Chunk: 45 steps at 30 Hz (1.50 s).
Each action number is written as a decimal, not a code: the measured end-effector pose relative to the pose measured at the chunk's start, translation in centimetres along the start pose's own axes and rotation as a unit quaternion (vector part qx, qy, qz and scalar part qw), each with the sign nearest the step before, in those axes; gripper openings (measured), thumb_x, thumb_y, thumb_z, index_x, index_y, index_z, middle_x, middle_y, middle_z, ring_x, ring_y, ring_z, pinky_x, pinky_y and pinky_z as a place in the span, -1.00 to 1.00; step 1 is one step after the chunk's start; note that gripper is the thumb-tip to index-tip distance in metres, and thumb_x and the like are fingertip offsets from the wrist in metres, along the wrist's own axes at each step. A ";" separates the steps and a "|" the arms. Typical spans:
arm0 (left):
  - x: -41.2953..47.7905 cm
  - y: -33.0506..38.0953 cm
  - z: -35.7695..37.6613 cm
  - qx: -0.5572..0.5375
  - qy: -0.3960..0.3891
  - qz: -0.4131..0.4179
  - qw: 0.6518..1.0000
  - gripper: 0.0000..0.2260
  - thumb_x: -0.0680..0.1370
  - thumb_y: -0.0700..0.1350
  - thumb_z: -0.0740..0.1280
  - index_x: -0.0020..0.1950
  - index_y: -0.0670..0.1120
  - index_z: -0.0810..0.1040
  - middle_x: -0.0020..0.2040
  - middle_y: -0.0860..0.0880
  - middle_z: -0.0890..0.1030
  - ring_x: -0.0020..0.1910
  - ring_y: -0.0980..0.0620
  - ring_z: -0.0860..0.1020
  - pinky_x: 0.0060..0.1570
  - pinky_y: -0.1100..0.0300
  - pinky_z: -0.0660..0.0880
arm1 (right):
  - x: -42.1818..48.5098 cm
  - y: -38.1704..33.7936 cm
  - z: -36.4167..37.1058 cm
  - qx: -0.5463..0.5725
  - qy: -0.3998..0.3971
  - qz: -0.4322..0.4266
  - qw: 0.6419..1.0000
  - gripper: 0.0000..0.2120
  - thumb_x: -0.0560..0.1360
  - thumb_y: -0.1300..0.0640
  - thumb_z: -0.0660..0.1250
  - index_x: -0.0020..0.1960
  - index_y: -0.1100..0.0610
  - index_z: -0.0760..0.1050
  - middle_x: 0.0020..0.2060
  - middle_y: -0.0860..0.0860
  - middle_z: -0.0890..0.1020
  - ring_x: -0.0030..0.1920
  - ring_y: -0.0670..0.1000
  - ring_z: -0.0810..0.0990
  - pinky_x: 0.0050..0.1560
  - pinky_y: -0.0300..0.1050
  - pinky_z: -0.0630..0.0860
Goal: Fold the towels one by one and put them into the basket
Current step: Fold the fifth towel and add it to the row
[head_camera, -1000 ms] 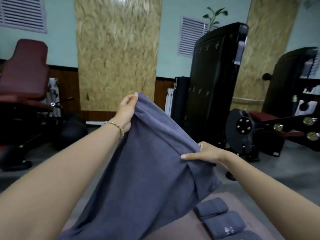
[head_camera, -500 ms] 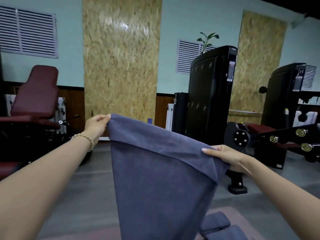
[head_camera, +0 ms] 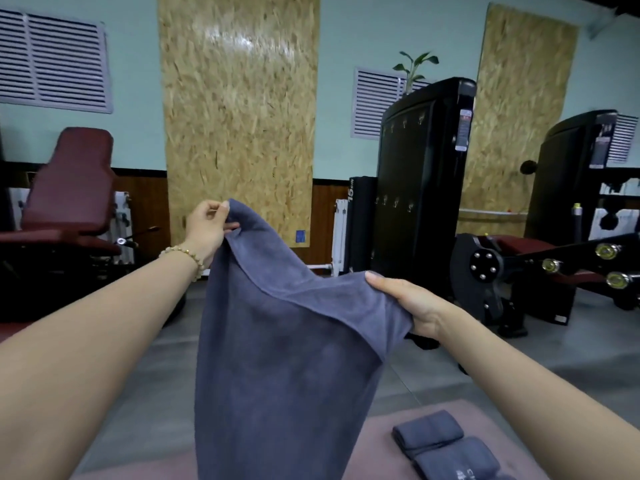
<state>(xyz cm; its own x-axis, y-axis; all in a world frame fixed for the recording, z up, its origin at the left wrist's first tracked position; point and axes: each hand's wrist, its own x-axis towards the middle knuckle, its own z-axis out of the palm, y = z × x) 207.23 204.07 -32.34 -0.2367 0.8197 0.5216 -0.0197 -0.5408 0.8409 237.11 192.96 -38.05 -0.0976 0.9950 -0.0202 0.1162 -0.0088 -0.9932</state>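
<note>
I worry the gray towel [head_camera: 287,358] could slip. My left hand [head_camera: 207,226] pinches only its top corner between thumb and fingertips, so a tug could free it or skew the fold. My right hand [head_camera: 412,303], held lower, grips the other end, thumb on top and fingers hidden underneath. The towel hangs below both hands.

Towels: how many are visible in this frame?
3. The hanging towel, held by the left hand and right hand; on the pink mat, the farther folded towel and the nearer folded towel. More may lie hidden below the frame.
</note>
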 end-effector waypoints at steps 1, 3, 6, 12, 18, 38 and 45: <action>-0.4 -1.1 1.4 0.005 -0.015 -0.011 1.000 -0.80 0.63 -0.16 0.19 -0.20 -0.05 0.37 -0.21 -0.02 0.46 -0.52 0.28 0.54 -0.40 0.45 0.50 | -0.2 1.1 -0.6 -0.001 0.000 0.012 1.000 -0.55 0.29 -0.13 0.41 0.05 0.14 0.63 0.00 0.09 0.69 0.02 0.05 0.64 0.08 -0.09 0.53; -1.3 -4.0 4.3 0.020 -0.050 -0.037 0.998 -0.80 0.62 -0.16 0.20 -0.21 -0.06 0.38 -0.23 -0.06 0.47 -0.53 0.27 0.54 -0.43 0.44 0.49 | -0.5 3.5 -2.0 0.002 -0.004 0.032 0.999 -0.60 0.29 -0.09 0.41 0.00 0.16 0.63 -0.04 0.09 0.69 -0.04 0.02 0.65 0.02 -0.14 0.54; -3.3 -9.1 9.0 0.051 -0.100 -0.081 0.990 -0.79 0.62 -0.17 0.22 -0.23 -0.09 0.40 -0.27 -0.07 0.49 -0.53 0.23 0.55 -0.45 0.43 0.49 | -0.9 8.0 -4.7 0.015 -0.013 0.069 0.997 -0.66 0.30 -0.05 0.41 -0.04 0.16 0.63 -0.11 0.06 0.70 -0.10 -0.03 0.66 -0.06 -0.20 0.55; -8.4 -19.3 19.1 0.044 -0.176 -0.166 0.969 -0.78 0.62 -0.23 0.19 -0.24 -0.11 0.40 -0.29 -0.10 0.46 -0.44 0.06 0.54 -0.49 0.43 0.47 | -1.7 18.8 -11.3 0.049 0.016 0.149 0.987 -0.67 0.28 -0.10 0.47 -0.11 0.13 0.66 -0.05 0.10 0.69 0.02 0.06 0.64 0.16 -0.04 0.53; -14.4 -30.2 28.3 0.075 -0.212 -0.209 0.952 -0.74 0.61 -0.25 0.21 -0.28 -0.09 0.41 -0.35 -0.10 0.43 -0.59 0.23 0.48 -0.51 0.44 0.45 | -3.0 29.3 -18.2 0.136 0.122 0.206 0.961 -0.45 0.24 -0.11 0.51 0.11 0.20 0.61 0.07 0.16 0.66 0.13 0.12 0.61 0.22 0.02 0.50; -30.3 -54.1 41.0 0.198 -0.467 -0.222 0.833 -0.34 0.60 0.03 0.19 0.56 -0.06 -0.12 0.53 -0.03 0.12 0.52 -0.03 0.11 0.45 0.21 0.04 | -6.0 57.2 -30.7 -0.017 0.396 0.305 0.866 -0.84 0.53 0.22 0.33 -0.04 0.33 0.60 -0.16 0.13 0.57 -0.21 0.08 0.51 -0.15 -0.07 0.49; -32.3 -57.2 30.7 0.285 -0.442 -0.299 0.796 -0.39 0.62 0.01 0.17 0.55 -0.12 -0.07 0.54 -0.14 0.11 0.50 -0.07 0.16 0.44 0.18 0.08 | -5.1 58.3 -27.0 -0.196 0.376 0.341 0.839 -0.58 0.51 0.09 0.36 0.34 0.15 0.42 0.24 0.12 0.55 0.24 0.17 0.50 0.24 -0.04 0.41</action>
<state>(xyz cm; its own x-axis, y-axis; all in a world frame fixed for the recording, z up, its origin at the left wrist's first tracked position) 245.85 214.27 -92.84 0.4314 0.8466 -0.3118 0.6314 -0.0364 0.7746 271.03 190.06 -92.73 0.7576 0.5546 -0.3440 0.2225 -0.7150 -0.6627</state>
